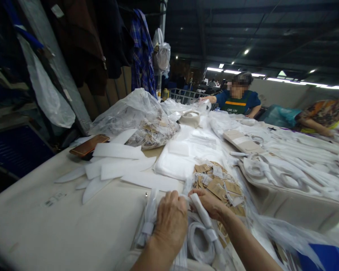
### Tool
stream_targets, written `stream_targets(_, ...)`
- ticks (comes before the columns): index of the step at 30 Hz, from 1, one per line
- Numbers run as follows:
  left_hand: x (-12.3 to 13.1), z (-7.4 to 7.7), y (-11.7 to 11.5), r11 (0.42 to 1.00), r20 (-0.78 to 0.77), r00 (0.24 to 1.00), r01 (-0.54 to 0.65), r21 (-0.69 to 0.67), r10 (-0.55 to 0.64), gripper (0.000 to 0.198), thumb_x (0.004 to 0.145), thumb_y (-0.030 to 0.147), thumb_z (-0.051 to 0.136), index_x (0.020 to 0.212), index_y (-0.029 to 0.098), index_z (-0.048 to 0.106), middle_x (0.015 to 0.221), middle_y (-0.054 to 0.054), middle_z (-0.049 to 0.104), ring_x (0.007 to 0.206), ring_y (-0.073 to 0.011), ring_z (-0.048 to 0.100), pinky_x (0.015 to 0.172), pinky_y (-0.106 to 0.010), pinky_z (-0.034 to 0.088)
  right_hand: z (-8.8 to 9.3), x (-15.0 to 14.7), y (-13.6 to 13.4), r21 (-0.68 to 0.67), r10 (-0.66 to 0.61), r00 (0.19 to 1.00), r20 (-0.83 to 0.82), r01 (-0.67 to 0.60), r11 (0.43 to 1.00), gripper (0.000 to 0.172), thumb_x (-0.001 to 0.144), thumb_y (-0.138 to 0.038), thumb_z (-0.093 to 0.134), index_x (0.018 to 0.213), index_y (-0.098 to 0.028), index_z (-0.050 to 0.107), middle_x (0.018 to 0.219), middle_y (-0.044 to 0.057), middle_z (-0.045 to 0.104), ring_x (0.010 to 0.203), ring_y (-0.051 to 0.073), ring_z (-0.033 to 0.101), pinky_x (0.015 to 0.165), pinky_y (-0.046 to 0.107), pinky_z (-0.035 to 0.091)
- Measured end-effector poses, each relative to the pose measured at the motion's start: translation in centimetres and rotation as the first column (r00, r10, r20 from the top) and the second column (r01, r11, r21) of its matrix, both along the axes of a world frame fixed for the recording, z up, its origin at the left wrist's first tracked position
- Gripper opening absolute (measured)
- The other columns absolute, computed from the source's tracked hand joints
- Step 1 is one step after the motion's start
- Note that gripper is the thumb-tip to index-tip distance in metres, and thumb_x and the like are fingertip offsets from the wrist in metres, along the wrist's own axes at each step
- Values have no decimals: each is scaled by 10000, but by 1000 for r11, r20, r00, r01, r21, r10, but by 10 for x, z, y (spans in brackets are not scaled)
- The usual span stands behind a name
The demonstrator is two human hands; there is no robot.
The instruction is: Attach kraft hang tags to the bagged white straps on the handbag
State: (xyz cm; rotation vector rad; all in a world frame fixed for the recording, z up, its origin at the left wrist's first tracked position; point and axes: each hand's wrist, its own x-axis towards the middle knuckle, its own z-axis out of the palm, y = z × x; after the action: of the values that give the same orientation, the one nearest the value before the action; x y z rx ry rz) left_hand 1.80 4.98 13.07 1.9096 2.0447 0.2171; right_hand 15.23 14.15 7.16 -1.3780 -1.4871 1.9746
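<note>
Near the bottom middle lies a pale bag-like piece bearing straps wrapped in white material. My left hand is closed over its middle, knuckles up; what its fingertips hold is hidden. Beside it my right hand pinches the upper end of a white-wrapped strap. Below the hands sits a coiled white-wrapped strap. A second wrapped strap with a band round it stands left of my left hand. Brown paper tags with strings lie in a heap just beyond my right hand.
White foam sheets and a brown phone-like case lie to the left. A clear plastic bag bulges behind them. Wrapped bags are piled at right. A co-worker stands across the table; another person's arm shows far right.
</note>
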Motion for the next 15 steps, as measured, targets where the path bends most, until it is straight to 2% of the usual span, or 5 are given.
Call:
stream_targets(3, 13, -14, -1, 995, 113, 993, -10, -100, 21, 406, 819, -5, 282, 1003, 106, 627, 1052, -163, 611, 1021, -269, 537, 867, -384, 409, -1, 0, 4, 4, 53, 999, 13, -53, 999, 171, 523, -291, 618, 613, -184, 520, 475, -44, 545, 431, 90, 435, 454, 223, 294)
stream_targets(5, 13, -24, 3, 995, 135, 990, -30, -93, 43, 408, 825, -1, 282, 1044, 88, 614, 1077, -167, 612, 1058, -275, 531, 896, -391, 402, -1, -1, 7, 16, 95, 995, 21, -96, 995, 189, 524, -303, 649, 600, -178, 530, 473, -47, 540, 441, 89, 438, 469, 225, 309)
stream_targets(8, 8, -34, 12, 994, 212, 974, -67, -87, 84, 355, 849, 51, 323, 1028, 118, 622, 1044, -133, 640, 1006, -254, 576, 866, -365, 428, -1, -2, 9, 36, 157, 987, 29, -158, 987, 228, 532, -338, 693, 595, -171, 552, 503, -48, 549, 472, 86, 436, 491, 227, 331)
stream_targets(12, 11, -37, 17, 984, 336, 927, -131, -120, 165, 284, 885, 144, 376, 923, 152, 657, 964, -110, 678, 927, -236, 623, 834, -367, 450, 5, 8, 7, 81, 222, 973, 60, -226, 971, 272, 617, -403, 699, 609, -166, 566, 554, -41, 559, 517, 90, 456, 518, 232, 368)
stream_targets(15, 10, -33, 16, 967, 422, 872, -199, -160, 249, 220, 910, 207, 443, 892, 133, 649, 928, -88, 674, 913, -211, 623, 860, -404, 462, 10, 5, 3, 177, 288, 953, 98, -302, 937, 288, 757, -403, 652, 653, -149, 568, 605, -40, 557, 547, 86, 500, 553, 238, 425)
